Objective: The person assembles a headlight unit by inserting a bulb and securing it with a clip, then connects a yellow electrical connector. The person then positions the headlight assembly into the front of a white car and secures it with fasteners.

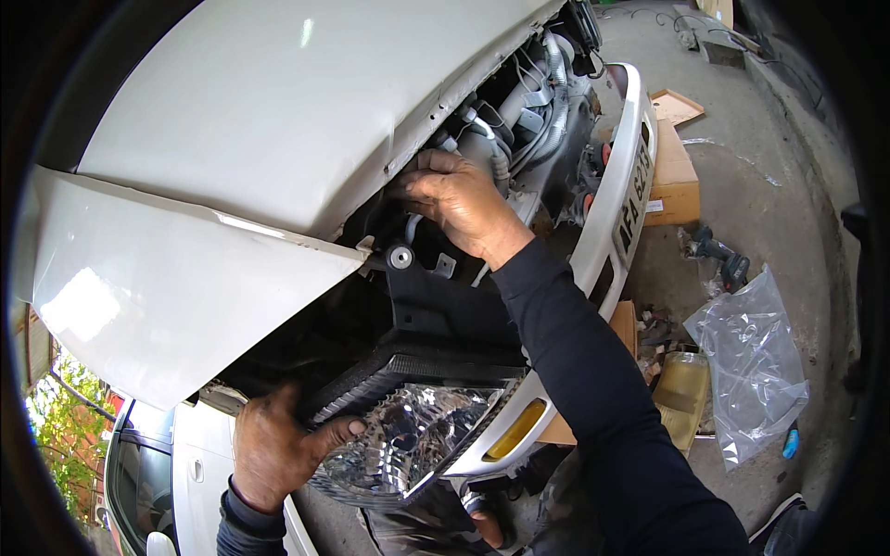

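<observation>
A headlight [408,431] with a clear lens and black housing sits tilted at the front corner of a white car, partly out from the body. My left hand [278,445] grips its outer edge, the thumb on the lens and the other fingers behind the housing. My right hand [464,204] reaches into the gap behind the headlight, below the edge of the hood [269,102]. Its fingers are curled, with their tips hidden in the dark opening. Close under that hand, a black mounting tab [400,257] with a metal-ringed hole rises from the housing.
The white bumper [603,232] with a yellow lamp [515,431] curves along the right of the headlight. Hoses [556,93] fill the engine bay. On the floor lie cardboard boxes [675,176], a cordless power tool [721,259], a plastic bag [756,366] and a yellowed lamp [681,398].
</observation>
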The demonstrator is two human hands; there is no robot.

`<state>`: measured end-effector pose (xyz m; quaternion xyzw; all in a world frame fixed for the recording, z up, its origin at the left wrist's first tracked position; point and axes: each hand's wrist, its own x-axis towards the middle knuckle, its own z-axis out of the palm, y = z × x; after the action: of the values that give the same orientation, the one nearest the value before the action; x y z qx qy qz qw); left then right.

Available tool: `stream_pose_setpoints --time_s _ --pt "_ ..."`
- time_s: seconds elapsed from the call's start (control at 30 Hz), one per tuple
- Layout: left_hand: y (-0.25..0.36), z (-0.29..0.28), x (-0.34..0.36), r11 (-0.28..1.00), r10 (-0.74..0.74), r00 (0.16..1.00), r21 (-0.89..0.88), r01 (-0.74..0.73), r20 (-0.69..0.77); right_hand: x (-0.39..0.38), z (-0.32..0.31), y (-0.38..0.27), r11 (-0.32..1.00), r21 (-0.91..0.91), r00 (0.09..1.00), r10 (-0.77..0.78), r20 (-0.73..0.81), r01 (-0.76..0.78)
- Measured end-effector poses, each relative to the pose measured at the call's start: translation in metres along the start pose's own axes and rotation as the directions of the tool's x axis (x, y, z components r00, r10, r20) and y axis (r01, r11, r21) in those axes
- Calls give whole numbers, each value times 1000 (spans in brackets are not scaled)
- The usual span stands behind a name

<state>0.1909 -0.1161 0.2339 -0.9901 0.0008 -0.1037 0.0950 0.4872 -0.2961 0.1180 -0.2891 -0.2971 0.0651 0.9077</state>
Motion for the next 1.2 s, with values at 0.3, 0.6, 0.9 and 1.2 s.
stream_pose_setpoints --time_s 0.3,0.6,0.9,1.2 --pt "13 -11 15 1000 13 999 13 -13 -32 -20 19 -39 668 -654 879 -477 -10 355" --pt "19 -16 32 999 3 999 44 -1 -45 -14 36 -44 846 -467 946 -318 -56 257" --pt "15 -18 33 999 34 999 43 -33 -36 -10 46 -30 486 -709 748 -659 86 510" --pt "22 -28 32 997 -52 998 58 49 40 -8 44 -46 534 -811 877 -478 -55 240"
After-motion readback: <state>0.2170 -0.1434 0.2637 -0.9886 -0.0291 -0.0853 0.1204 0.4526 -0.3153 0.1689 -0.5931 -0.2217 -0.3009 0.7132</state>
